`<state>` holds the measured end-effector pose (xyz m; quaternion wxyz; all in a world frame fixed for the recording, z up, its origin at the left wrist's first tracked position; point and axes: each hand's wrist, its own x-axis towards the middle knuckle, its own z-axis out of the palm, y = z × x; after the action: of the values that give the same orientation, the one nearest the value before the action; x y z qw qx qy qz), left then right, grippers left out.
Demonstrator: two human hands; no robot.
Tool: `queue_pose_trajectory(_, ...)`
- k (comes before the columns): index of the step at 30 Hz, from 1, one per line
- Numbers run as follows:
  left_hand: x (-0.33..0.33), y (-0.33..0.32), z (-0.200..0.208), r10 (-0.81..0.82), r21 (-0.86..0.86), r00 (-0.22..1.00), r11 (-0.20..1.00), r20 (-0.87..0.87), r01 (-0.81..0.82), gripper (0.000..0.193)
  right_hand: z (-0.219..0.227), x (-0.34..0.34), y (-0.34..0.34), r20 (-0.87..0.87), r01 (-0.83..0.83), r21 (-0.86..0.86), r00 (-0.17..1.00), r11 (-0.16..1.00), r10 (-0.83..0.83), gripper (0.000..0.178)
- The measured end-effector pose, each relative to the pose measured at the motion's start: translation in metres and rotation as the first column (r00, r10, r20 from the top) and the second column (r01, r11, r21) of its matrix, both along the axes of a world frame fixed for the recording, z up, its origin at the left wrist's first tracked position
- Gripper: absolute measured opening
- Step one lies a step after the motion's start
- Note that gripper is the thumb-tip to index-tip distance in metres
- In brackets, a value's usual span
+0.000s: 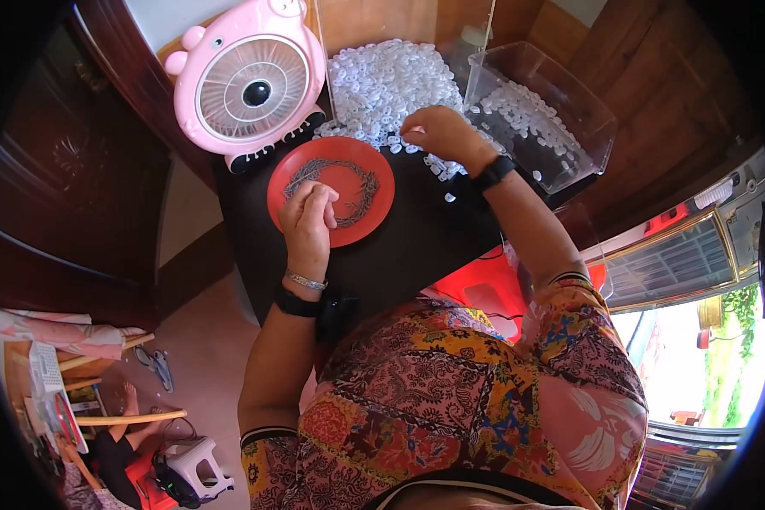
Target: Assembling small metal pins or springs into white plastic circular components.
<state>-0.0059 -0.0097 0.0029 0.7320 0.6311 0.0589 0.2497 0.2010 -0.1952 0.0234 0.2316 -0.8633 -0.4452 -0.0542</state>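
My left hand [308, 217] is over the near left part of a red round plate [376, 223], fingers curled and thumb tip pressed in. Whatever it may hold is hidden. Small thin grey metal pieces [367, 189], like nails or screws, lie in a ring on the plate. Reaching farther, my right hand [442, 136] is at the near edge of a big heap of small white plastic pieces [391, 85], many with a hole. Its fingers are bent into a pinch; I cannot make out anything between them.
A pink pig-shaped fan [255, 89] stands behind the plate on the dark table [399, 255]. At the back right, a clear plastic bin [569, 170] contains more white pieces. A red stool [484, 285] is beneath the table's near edge. Another person [115, 455] sits at lower left.
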Motion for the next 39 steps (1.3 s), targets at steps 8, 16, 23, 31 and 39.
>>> queue_pose_trajectory(8, 0.000, 0.002, 0.000, 0.010, -0.008, 1.000, 1.000, -0.006, -0.010, 0.022, -0.027, 0.003, 0.048, 0.331, 0.088, -0.290, 0.944, 0.953, 0.013, 0.017)
queue_pose_trajectory(16, 0.000, 0.003, 0.000, -0.002, -0.013, 1.000, 1.000, -0.022, 0.001, 0.022, -0.021, 0.000, 0.031, 0.170, -0.006, -0.303, 0.984, 0.953, 0.061, 0.013)
queue_pose_trajectory(23, 0.000, 0.003, -0.001, -0.003, -0.017, 1.000, 1.000, -0.020, 0.003, 0.022, -0.017, -0.005, 0.015, -0.131, -0.036, -0.255, 0.991, 0.966, 0.002, 0.020)
queue_pose_trajectory(31, 0.004, 0.002, -0.006, -0.071, 0.016, 0.993, 0.997, -0.092, 0.073, 0.019, 0.014, -0.062, 0.036, -0.537, -0.074, 0.332, 0.805, 0.940, 0.253, 0.012)
queue_pose_trajectory(39, 0.003, 0.005, -0.005, -0.087, -0.067, 0.994, 0.994, -0.066, 0.083, 0.020, 0.006, -0.116, 0.068, -0.579, -0.032, 0.566, 0.695, 0.824, 0.426, 0.015)
